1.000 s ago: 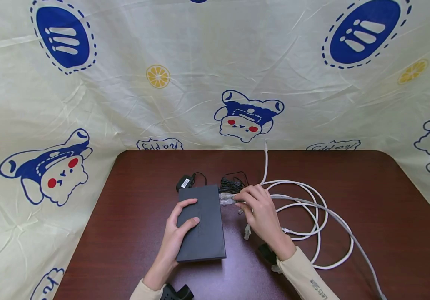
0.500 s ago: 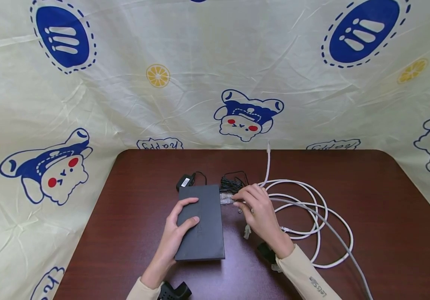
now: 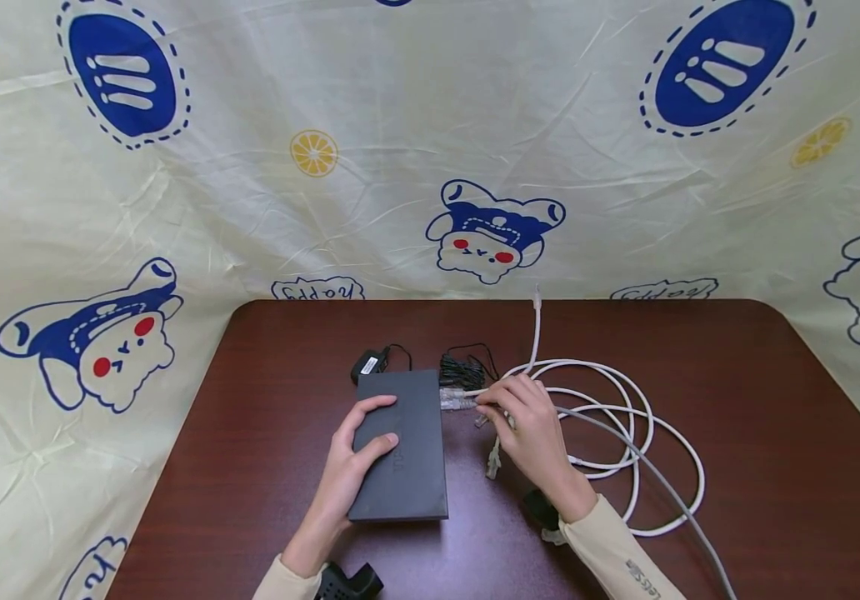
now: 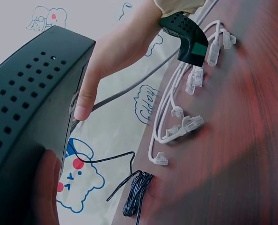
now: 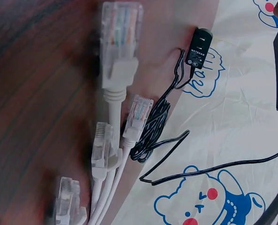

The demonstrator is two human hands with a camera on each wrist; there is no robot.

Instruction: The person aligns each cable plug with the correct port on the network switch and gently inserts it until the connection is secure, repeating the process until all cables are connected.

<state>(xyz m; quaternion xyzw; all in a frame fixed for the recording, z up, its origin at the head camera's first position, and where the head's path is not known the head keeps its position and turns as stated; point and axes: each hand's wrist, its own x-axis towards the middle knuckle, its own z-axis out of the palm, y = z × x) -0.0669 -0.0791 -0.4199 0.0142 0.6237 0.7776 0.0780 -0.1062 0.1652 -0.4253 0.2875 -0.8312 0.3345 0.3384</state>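
Observation:
My left hand (image 3: 347, 467) grips a dark grey network switch (image 3: 415, 458) by its left side, thumb and a finger lying on its top. Rows of vent holes show on the switch (image 4: 31, 93) in the left wrist view. Two clear plugs (image 3: 456, 404) sit at its right edge. Just behind the nearer plug, my right hand (image 3: 531, 433) pinches a grey network cable (image 3: 670, 482) between thumb and fingers. That cable runs under the hand and off toward the front right. The sockets are hidden from the head view.
Coiled white network cables (image 3: 651, 408) lie to the right, several loose plugs (image 4: 193, 123) among them. A black power adapter (image 5: 200, 47) and its bundled black cord (image 3: 463, 372) lie behind the switch. The brown table (image 3: 265, 392) meets a printed cloth (image 3: 370, 217) at the back.
My right hand has shifted slightly right, away from the switch, leaving more of the plugs in sight. The grey cable's front stretch has swung left. My left hand stays on the switch.

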